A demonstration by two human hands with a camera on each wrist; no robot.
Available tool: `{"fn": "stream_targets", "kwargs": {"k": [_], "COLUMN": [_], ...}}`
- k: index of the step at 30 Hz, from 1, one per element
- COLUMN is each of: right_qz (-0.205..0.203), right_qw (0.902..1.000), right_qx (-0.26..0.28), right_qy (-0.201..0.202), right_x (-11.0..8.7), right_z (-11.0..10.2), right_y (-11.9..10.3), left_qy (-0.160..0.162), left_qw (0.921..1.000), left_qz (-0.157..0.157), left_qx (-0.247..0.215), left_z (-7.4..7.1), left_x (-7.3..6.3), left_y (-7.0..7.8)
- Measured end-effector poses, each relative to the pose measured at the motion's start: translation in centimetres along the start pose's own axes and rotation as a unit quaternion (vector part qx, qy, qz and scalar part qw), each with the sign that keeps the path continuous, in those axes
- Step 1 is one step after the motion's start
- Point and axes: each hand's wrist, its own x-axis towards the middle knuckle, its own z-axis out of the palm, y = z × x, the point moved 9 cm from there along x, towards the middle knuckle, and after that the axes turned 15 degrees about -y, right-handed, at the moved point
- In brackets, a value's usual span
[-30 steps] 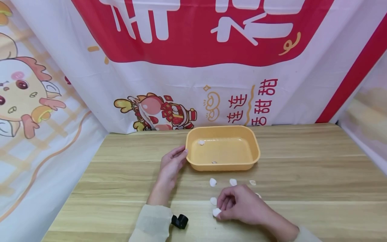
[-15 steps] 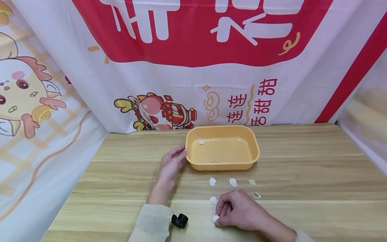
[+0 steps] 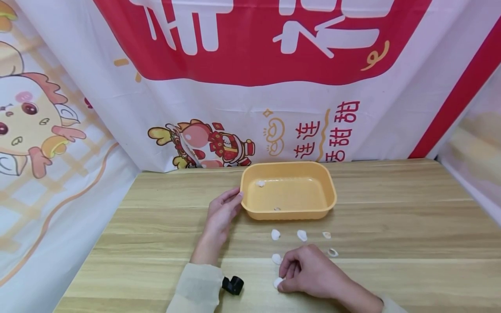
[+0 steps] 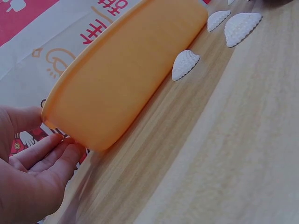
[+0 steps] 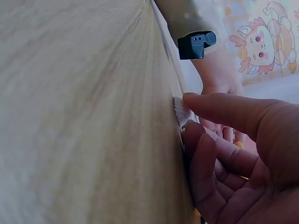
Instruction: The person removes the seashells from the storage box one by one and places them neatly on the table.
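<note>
In the head view my left hand (image 3: 222,213) holds the left end of a yellow plastic basin (image 3: 289,215). In the left wrist view its thumb is at the rim and its fingers are against the end wall below. A small white seashell (image 3: 278,282) is pinched between thumb and fingers of my right hand (image 3: 309,271), right at the tabletop. Its ridged edge (image 5: 179,109) shows in the right wrist view. Just beyond lies another white seashell (image 3: 276,258). Two small shells rest inside the basin, one pale shell (image 3: 260,184) at the back left.
Between basin and right hand lie a white shell (image 3: 275,234), a second white shell (image 3: 302,235) and a small brownish shell (image 3: 326,235). A ring-like shell (image 3: 332,252) is right of the hand. Printed cloth (image 3: 250,100) hangs behind the wooden table (image 3: 391,208).
My right hand has moved slightly toward me with the shell, bringing it down beside the table surface. The ring-like shell on the right has come into fuller view. Left hand and basin stay put.
</note>
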Motion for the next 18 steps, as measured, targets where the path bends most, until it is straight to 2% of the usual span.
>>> {"fn": "stream_targets", "kwargs": {"k": [18], "right_qz": [0.002], "right_qw": [0.9998], "right_qx": [0.017], "right_qy": [0.004], "right_x": [-0.15], "right_z": [-0.52], "right_y": [0.38], "left_qy": [0.001], "left_qw": [1.0], "left_qz": [-0.004], "left_qx": [0.001], "left_z": [-0.1], "left_x": [0.09], "left_y": [-0.09]}}
